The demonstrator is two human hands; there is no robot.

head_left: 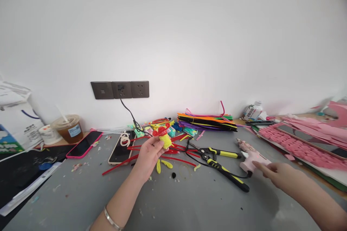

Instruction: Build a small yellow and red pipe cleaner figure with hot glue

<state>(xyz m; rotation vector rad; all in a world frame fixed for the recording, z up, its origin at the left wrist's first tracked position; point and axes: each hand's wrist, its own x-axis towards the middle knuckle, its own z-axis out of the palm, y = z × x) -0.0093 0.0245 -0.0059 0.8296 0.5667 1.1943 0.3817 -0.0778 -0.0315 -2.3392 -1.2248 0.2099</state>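
Left hand (149, 154) pinched the yellow-and-red piece (165, 141) above the desk (200, 205), best kept steady, while the right hand (284, 177), its closure unclear to me, met the pink glue gun (257, 160).

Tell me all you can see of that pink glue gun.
The glue gun is pale pink and plastic-looking, with a mottled front and narrow tip pointing away and left. It is on or just above the grey table, right of the pliers. A black cord joins its handle. The right hand seems to touch its rear.
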